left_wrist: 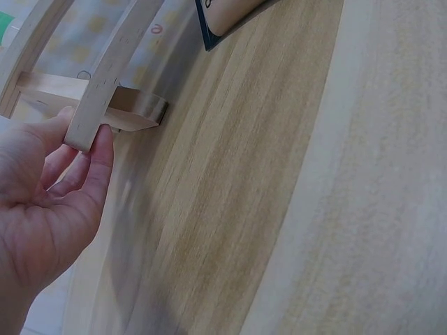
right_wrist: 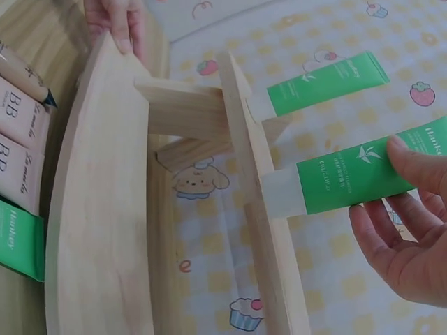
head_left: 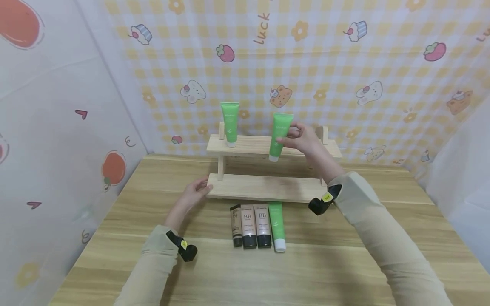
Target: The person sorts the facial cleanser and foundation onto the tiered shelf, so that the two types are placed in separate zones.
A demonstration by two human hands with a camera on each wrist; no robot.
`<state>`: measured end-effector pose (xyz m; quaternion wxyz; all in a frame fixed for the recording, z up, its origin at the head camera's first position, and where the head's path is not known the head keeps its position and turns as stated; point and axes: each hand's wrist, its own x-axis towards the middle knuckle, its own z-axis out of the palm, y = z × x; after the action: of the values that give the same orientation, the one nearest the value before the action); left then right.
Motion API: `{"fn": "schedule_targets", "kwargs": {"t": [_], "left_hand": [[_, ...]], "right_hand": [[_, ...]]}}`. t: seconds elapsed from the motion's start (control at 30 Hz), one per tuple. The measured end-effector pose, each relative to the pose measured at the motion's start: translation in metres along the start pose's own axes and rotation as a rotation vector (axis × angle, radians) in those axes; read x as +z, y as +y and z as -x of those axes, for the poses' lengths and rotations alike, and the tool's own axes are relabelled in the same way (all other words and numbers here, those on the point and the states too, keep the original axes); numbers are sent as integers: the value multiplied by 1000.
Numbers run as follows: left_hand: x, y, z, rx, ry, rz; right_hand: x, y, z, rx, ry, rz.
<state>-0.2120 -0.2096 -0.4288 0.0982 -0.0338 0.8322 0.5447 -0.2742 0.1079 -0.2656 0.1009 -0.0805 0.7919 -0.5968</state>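
My right hand [head_left: 302, 138] pinches a green squeeze tube [head_left: 280, 134] with a white cap, thumb on the front and fingers behind. It is held cap down and slightly tilted, its cap close to the front edge of the upper shelf [right_wrist: 283, 272]. Another green tube [head_left: 230, 123] stands on its cap at the left of that shelf. At the left end of the lower shelf [head_left: 264, 187], my left hand [head_left: 195, 193] grips the board's edge between thumb and fingers, as the left wrist view shows [left_wrist: 59, 188].
On the wooden table [head_left: 153, 187], before the two-tier rack, lie a dark-capped slim tube [head_left: 236, 225], two BB cream tubes [head_left: 249, 225] and a third green tube [head_left: 277, 225] side by side. A patterned cloth [head_left: 325, 63] hangs behind the rack.
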Motion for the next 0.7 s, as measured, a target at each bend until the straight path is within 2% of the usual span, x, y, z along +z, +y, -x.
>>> {"fn": "schedule_targets", "kwargs": {"t": [0.17,0.5,0.7], "left_hand": [[-1,-1,-1,-3,0,8],[1,-4,-5,14,-3,59],[1,-3,-2,23,11,33]], "right_hand": [[-3,-6,-7,10,21,4],[-6,-7,-21,-47,46,47],[-6,-2,-28,-51,54,70]]}}
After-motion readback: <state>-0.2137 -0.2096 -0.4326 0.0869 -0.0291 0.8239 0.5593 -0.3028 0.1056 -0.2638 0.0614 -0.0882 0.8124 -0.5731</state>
